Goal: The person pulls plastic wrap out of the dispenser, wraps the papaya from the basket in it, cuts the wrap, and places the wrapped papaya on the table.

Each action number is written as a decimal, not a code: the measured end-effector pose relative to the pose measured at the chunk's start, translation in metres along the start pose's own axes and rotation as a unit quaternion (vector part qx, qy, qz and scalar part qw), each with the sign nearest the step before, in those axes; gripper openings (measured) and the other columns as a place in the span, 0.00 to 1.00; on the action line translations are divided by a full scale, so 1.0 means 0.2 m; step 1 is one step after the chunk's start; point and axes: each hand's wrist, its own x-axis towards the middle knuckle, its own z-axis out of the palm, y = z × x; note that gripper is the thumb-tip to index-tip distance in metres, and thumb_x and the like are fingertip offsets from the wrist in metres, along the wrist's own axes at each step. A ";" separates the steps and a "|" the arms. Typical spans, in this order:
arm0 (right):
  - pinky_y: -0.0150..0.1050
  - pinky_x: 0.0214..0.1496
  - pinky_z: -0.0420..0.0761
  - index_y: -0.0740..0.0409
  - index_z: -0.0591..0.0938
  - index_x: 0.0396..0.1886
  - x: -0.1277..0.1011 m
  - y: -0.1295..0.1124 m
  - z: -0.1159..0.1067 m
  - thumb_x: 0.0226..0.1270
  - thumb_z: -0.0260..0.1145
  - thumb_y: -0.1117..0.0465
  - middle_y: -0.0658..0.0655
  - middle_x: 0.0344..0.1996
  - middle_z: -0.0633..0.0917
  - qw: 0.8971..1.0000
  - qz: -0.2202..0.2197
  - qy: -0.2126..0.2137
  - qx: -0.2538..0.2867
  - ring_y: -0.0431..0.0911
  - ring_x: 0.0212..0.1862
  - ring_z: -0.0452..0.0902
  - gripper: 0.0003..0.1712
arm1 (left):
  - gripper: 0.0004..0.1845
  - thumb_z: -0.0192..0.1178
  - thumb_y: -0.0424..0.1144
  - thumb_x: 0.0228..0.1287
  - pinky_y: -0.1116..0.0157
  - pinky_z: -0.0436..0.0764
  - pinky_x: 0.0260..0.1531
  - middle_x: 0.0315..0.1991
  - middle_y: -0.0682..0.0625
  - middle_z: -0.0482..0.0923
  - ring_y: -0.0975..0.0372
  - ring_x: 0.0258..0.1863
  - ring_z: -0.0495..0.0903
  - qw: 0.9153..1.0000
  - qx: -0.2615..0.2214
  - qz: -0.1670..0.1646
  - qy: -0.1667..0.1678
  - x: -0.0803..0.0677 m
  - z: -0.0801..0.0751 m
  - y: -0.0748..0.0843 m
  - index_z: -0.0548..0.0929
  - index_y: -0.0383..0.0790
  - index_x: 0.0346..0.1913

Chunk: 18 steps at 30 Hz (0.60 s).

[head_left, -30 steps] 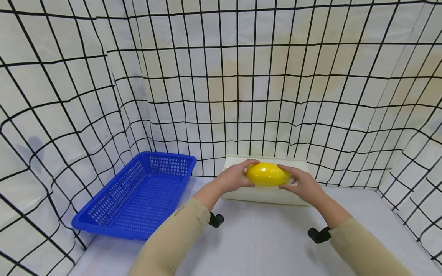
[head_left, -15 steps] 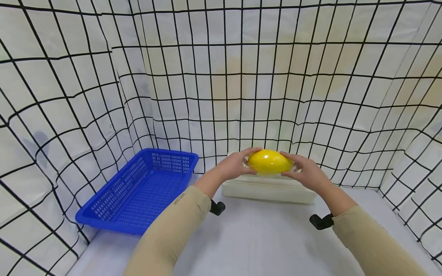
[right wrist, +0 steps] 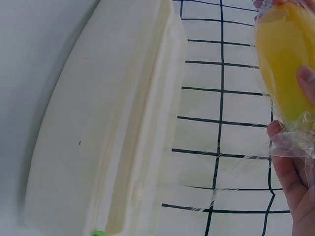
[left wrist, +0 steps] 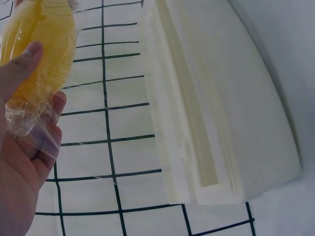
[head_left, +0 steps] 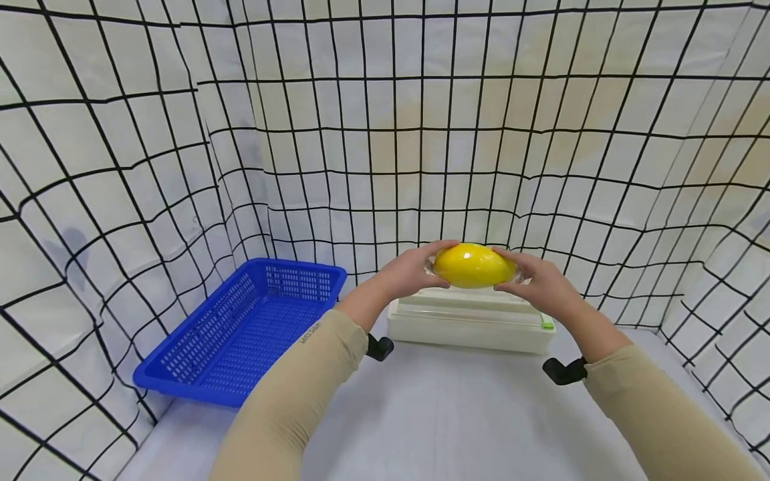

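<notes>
A glossy yellow mango [head_left: 474,266] is held up between both hands, above and in front of a long white box [head_left: 472,333]. Clear plastic film [left wrist: 37,132] clings round the fruit and gathers loosely at its ends. My left hand [head_left: 409,272] grips the left end, its thumb pressed on the mango in the left wrist view. At the other end, my right hand [head_left: 544,286] pinches fruit and film between thumb and fingers. The box looks like a cling film dispenser, with a green tab [head_left: 547,321] at its right end.
To the left stands a blue perforated basket [head_left: 259,334]. White walls with a black grid net [head_left: 445,147] close off the back and both sides. A white sheet [head_left: 445,414] covers the table. Black mounts [head_left: 564,371] stick out at both wrists.
Both hands have lifted the mango higher over the white box. More of the box's front and its green tab now show below the fruit. The view has shifted slightly.
</notes>
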 end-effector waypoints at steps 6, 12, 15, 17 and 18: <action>0.58 0.54 0.77 0.41 0.67 0.75 0.01 -0.03 -0.05 0.63 0.72 0.48 0.58 0.62 0.78 1.000 -0.002 0.005 0.002 0.55 0.50 0.74 0.41 | 0.42 0.70 0.52 0.60 0.47 0.74 0.58 0.69 0.57 0.69 0.54 0.58 0.74 1.000 -0.005 0.002 0.005 0.00 -0.04 0.04 0.60 0.73 0.74; 0.58 0.55 0.77 0.42 0.66 0.75 0.01 -0.07 -0.09 0.63 0.72 0.50 0.59 0.63 0.77 1.000 -0.001 -0.001 0.005 0.56 0.51 0.73 0.42 | 0.42 0.69 0.51 0.61 0.46 0.73 0.59 0.69 0.56 0.68 0.54 0.59 0.73 1.000 0.005 0.011 0.003 0.00 -0.07 0.07 0.59 0.72 0.75; 0.59 0.55 0.77 0.42 0.66 0.75 0.01 -0.09 -0.11 0.63 0.72 0.49 0.59 0.65 0.76 1.000 -0.003 -0.004 0.001 0.57 0.52 0.74 0.42 | 0.43 0.70 0.51 0.60 0.48 0.74 0.58 0.69 0.56 0.69 0.55 0.58 0.74 1.000 0.018 0.009 0.003 -0.01 -0.09 0.09 0.58 0.73 0.74; 0.59 0.56 0.77 0.42 0.67 0.75 0.00 -0.10 -0.12 0.63 0.72 0.49 0.59 0.65 0.76 1.000 -0.005 -0.005 -0.001 0.57 0.52 0.74 0.41 | 0.43 0.70 0.50 0.60 0.49 0.75 0.57 0.68 0.55 0.70 0.56 0.57 0.75 1.000 0.022 0.008 0.001 -0.01 -0.11 0.10 0.58 0.73 0.74; 0.59 0.56 0.77 0.42 0.67 0.75 0.00 -0.11 -0.13 0.63 0.72 0.49 0.59 0.65 0.76 1.000 -0.004 -0.007 0.000 0.57 0.52 0.74 0.41 | 0.43 0.71 0.50 0.60 0.49 0.75 0.56 0.68 0.55 0.70 0.56 0.56 0.75 1.000 0.023 0.007 0.001 -0.02 -0.11 0.11 0.59 0.73 0.74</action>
